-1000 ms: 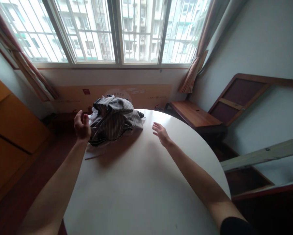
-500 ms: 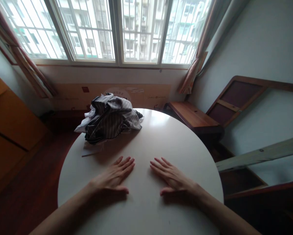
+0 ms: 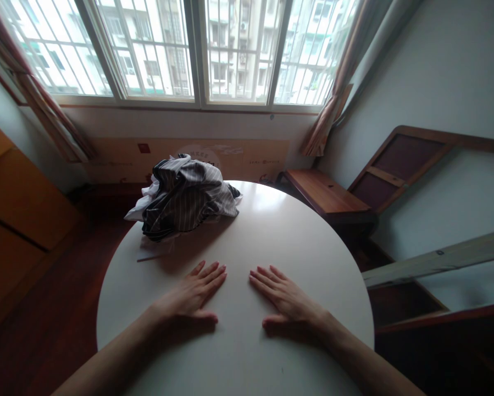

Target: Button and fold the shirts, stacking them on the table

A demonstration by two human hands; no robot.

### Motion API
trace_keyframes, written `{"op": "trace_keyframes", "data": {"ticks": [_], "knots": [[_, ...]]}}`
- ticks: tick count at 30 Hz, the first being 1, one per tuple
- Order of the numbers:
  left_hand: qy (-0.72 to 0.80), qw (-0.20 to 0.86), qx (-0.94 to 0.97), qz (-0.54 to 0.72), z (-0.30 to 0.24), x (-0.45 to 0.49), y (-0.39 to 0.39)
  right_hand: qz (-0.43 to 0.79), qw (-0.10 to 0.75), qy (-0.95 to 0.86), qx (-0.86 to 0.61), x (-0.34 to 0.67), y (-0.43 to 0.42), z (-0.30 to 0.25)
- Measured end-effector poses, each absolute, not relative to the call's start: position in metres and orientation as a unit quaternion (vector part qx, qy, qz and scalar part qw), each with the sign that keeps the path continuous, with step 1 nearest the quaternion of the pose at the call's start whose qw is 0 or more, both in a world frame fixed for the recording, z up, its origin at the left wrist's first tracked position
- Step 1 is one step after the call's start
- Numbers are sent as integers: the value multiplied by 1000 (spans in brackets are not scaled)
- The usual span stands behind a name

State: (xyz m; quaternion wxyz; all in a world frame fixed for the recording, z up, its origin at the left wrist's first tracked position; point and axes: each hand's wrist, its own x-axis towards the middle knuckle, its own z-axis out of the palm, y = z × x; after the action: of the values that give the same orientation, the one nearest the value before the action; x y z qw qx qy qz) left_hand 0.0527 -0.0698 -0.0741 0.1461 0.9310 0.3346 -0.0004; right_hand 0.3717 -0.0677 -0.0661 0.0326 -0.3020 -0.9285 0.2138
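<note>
My left hand (image 3: 198,293) lies palm down on a round white table (image 3: 312,242), its fingers stretched and the thumb out to the side. Opposite it, my right hand (image 3: 286,300) rests flat in the same way, fingers pointing inward. A gap of bare tabletop separates the two hands, and neither holds anything. Beyond my left hand, at the table's far left, sits a crumpled heap of striped dark grey cloth (image 3: 189,195). White material (image 3: 136,211) shows at the heap's left side. What lies under the heap is hidden.
A barred window (image 3: 238,55) with tied curtains (image 3: 318,132) spans the far wall. Wooden furniture with a flat top (image 3: 329,190) stands behind the table at the right. An orange-brown cabinet (image 3: 20,203) is on the left. A pale wooden beam (image 3: 440,258) crosses at the right.
My right hand has shifted slightly left along the tabletop, towards my left hand. My left hand and the cloth heap look much the same.
</note>
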Motion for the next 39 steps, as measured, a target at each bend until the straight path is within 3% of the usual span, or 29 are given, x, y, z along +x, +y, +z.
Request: {"op": "trace_keyframes", "data": {"ticks": [15,19,22,24,29,39], "knots": [[344,161,925,21,-79,53,-69,203,62,-928,-306,370,-67,-65],[422,114,883,171,-76,45,-57,191,210,-891,-354,370,-64,-79],[529,-13,781,331,-45,32,-26,175,338,-812,-442,371,-62,-89],[596,-97,688,402,-17,26,3,171,377,-779,-470,371,-61,-92],[641,-83,671,364,21,41,62,194,368,-778,-471,369,-60,-92],[607,-129,692,370,16,51,88,217,353,-780,-468,368,-56,-93]]}}
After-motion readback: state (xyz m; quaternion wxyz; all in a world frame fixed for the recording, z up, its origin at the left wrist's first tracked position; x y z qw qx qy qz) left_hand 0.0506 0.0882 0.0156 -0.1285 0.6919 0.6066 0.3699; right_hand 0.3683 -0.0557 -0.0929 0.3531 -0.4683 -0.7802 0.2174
